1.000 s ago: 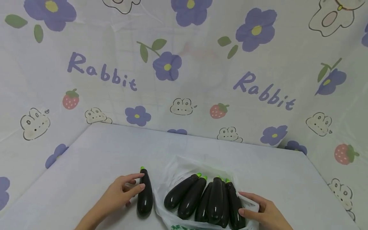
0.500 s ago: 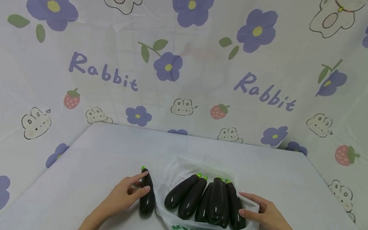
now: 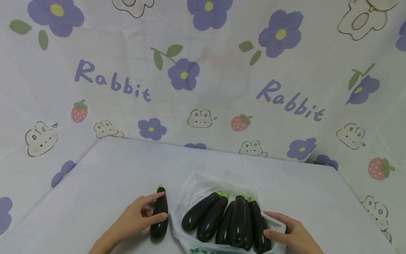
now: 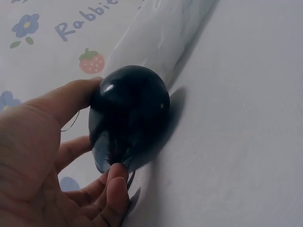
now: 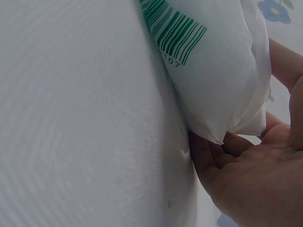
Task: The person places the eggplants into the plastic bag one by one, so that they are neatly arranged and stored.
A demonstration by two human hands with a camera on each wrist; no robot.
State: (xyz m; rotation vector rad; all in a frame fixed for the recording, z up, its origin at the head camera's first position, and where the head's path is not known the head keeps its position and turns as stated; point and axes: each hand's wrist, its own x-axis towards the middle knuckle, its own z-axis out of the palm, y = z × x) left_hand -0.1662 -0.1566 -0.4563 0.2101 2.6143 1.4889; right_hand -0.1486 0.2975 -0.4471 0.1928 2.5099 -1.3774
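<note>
A dark purple, nearly black eggplant (image 3: pixel 160 211) with a bright green stem end lies left of the white plastic bag (image 3: pixel 198 181). My left hand (image 3: pixel 139 216) holds it from the left, thumb on its near part and a finger by the stem end. In the left wrist view the eggplant's (image 4: pixel 130 113) rounded end sits between the thumb and fingers. Several more eggplants (image 3: pixel 238 222) lie side by side in the open bag. At the bag's right side my right hand (image 3: pixel 293 231) grips the plastic, thumb against the rightmost eggplant; the right wrist view shows fingers under the bag's corner (image 5: pixel 222 94).
A white-covered table (image 3: pixel 127 165) runs back to a hanging cloth (image 3: pixel 222 88) printed with flowers, rabbits and strawberries. The bag carries a green barcode (image 5: pixel 175 30). White surface extends beyond the bag and to both sides.
The single eggplant's stem end has swung to the right. My left hand has shifted slightly right, its thumb lower along the eggplant. The right hand and bag have stayed in place.
</note>
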